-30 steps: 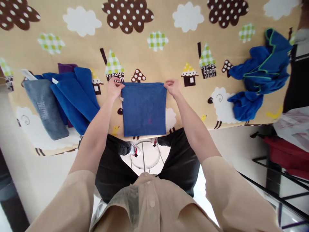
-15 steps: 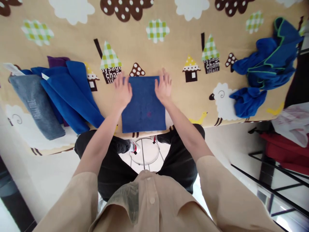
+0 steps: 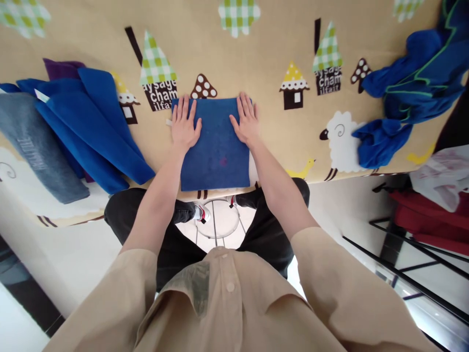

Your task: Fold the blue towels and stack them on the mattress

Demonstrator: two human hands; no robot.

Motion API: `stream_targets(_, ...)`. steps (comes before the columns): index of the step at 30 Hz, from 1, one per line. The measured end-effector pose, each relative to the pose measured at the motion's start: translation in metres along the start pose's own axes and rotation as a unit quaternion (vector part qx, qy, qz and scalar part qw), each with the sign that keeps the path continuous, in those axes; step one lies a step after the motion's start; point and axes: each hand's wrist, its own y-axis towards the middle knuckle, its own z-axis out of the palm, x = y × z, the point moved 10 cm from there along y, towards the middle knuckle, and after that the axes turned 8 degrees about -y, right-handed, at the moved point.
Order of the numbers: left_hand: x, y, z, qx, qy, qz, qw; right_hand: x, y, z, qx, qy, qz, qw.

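Pressing our left hand (image 3: 184,128) and right hand (image 3: 246,122) flat, fingers spread, on the folded blue cloth (image 3: 216,151) at the table's (image 3: 256,58) near edge, we judge it soft, light, best pinched at its corners.

The folded blue cloth (image 3: 216,146) under the left hand (image 3: 184,128) and right hand (image 3: 247,122) looks like matt, finely napped fabric with a flat, smooth face. The tabletop (image 3: 256,63) is covered in a printed tan cloth, matt and lightly woven. At nine o'clock lie matt blue towels (image 3: 95,132) and a grey towel (image 3: 36,146) of rougher, terry-like weave. At two o'clock a crumpled blue cloth (image 3: 406,98) with green stitched edging looks soft and slightly sheeny.
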Motion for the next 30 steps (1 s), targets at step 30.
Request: stream_targets(30,0.020,-0.189,0.065,0.047,0.084,-0.008,0.995,0.069,-0.183,0.063,0.055,0.012,0.021,0.998)
